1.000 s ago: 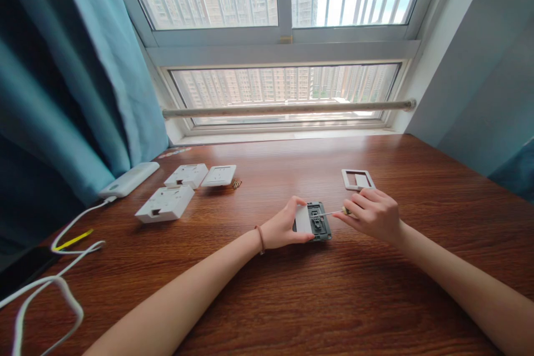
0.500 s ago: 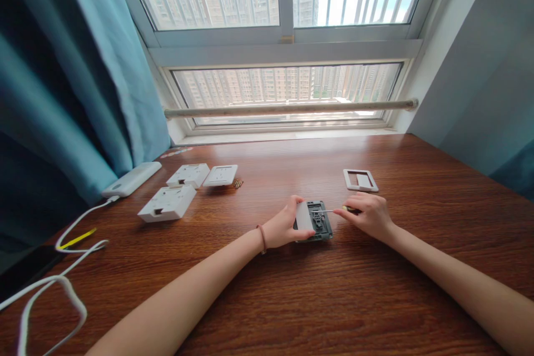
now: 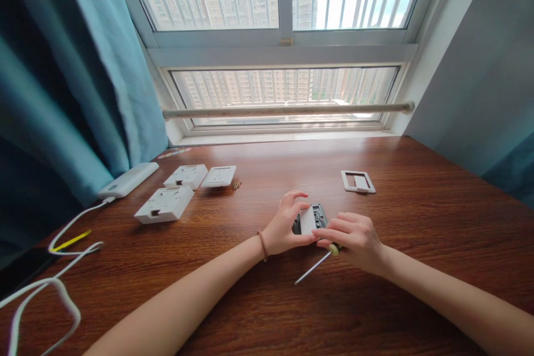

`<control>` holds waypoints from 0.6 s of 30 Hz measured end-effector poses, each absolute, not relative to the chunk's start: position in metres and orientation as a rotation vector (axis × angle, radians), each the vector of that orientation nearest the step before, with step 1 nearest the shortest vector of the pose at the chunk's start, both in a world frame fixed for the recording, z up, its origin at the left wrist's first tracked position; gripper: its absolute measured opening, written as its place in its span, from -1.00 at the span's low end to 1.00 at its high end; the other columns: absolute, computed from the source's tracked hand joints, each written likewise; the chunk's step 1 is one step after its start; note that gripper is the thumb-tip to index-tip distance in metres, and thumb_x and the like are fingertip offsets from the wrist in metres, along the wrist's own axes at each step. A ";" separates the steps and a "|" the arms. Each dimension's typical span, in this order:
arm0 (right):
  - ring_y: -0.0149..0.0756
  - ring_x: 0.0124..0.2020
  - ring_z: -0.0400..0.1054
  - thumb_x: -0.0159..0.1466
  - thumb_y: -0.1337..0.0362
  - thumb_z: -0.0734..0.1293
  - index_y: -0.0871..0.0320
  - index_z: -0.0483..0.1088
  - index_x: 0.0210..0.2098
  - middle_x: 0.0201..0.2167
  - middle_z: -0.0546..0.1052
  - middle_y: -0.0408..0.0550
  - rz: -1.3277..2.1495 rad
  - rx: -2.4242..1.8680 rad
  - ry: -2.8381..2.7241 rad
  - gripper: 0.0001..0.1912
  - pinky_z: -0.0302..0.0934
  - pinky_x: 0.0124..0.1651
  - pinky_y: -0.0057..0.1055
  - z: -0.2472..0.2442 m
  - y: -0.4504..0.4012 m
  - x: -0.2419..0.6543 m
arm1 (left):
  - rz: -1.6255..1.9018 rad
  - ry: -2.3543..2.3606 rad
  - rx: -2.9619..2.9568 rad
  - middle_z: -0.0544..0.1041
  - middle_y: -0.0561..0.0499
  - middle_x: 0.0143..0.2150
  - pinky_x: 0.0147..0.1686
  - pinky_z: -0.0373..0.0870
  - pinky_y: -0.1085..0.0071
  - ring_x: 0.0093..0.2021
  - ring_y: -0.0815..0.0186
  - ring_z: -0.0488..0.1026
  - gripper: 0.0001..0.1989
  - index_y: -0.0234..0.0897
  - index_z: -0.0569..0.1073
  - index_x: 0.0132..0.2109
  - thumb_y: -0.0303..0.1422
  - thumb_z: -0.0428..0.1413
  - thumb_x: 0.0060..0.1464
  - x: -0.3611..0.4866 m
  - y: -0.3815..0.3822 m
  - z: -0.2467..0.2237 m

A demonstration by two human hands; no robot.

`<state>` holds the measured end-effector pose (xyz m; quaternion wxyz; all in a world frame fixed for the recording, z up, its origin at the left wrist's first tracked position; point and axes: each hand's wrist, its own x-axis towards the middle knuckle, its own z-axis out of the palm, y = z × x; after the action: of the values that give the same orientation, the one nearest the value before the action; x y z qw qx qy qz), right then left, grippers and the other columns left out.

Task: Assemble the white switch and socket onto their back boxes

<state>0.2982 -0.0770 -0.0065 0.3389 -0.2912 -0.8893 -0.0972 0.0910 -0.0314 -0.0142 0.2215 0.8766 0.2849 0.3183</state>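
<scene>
My left hand (image 3: 287,222) is closed around the left side of a grey wall switch module (image 3: 320,214), thumb and fingers against its white rocker plate (image 3: 307,221). In my right hand (image 3: 352,238) is a screwdriver (image 3: 314,267), its handle partly hidden in the palm and its shaft pointing down and left toward the table. The right fingertips touch the lower right corner of the white plate. Part of the module's grey inner frame shows right of the plate; the rest is covered by my hands.
A white switch frame (image 3: 346,181) with a small white piece (image 3: 361,182) lies back right. Two white mounting boxes (image 3: 166,204), a socket panel (image 3: 218,176) and several brass screws (image 3: 236,184) are at the left. Beyond them are a white power strip (image 3: 129,179), its cable (image 3: 62,289) and a yellow stick (image 3: 73,240).
The screwdriver has swung from lying across the module to pointing down and left. My right hand has moved left and nearer, its fingers now at the plate, which sits farther right over the grey frame.
</scene>
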 end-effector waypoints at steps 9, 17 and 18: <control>-0.39 -0.45 0.28 0.22 0.32 0.25 0.13 0.44 -0.19 -0.39 0.56 -0.12 -0.334 -0.757 -2.261 -0.81 0.15 -0.35 -0.45 -0.012 -0.071 0.300 | 0.928 0.816 2.447 -0.06 -0.22 0.26 0.20 -0.13 0.03 0.26 -0.02 -0.12 -0.13 -0.22 0.06 0.20 0.00 0.18 -0.21 0.093 -0.035 -0.016; -0.26 -0.29 0.32 0.19 0.25 0.27 0.00 0.50 -0.24 -0.33 0.58 -0.17 -0.401 -1.500 -2.071 -0.80 0.15 -0.26 -0.42 -0.028 -0.004 0.384 | 0.753 0.940 2.428 -0.13 -0.25 0.28 0.20 -0.15 0.02 0.28 0.01 -0.18 -0.07 -0.21 -0.08 0.25 0.02 0.15 -0.18 0.095 -0.036 -0.021; -0.25 -0.29 0.31 0.17 0.23 0.28 -0.01 0.50 -0.25 -0.33 0.58 -0.18 -0.402 -1.562 -2.062 -0.81 0.15 -0.28 -0.41 -0.029 0.001 0.393 | 0.736 0.940 2.436 -0.12 -0.24 0.28 0.20 -0.14 0.01 0.28 0.01 -0.17 -0.09 -0.20 -0.05 0.24 0.02 0.15 -0.18 0.095 -0.037 -0.021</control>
<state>0.3926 0.0011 -0.0291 0.2588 -0.5762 -0.7609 -0.1482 0.0951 -0.0366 -0.0206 0.2126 0.8775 0.3384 0.2650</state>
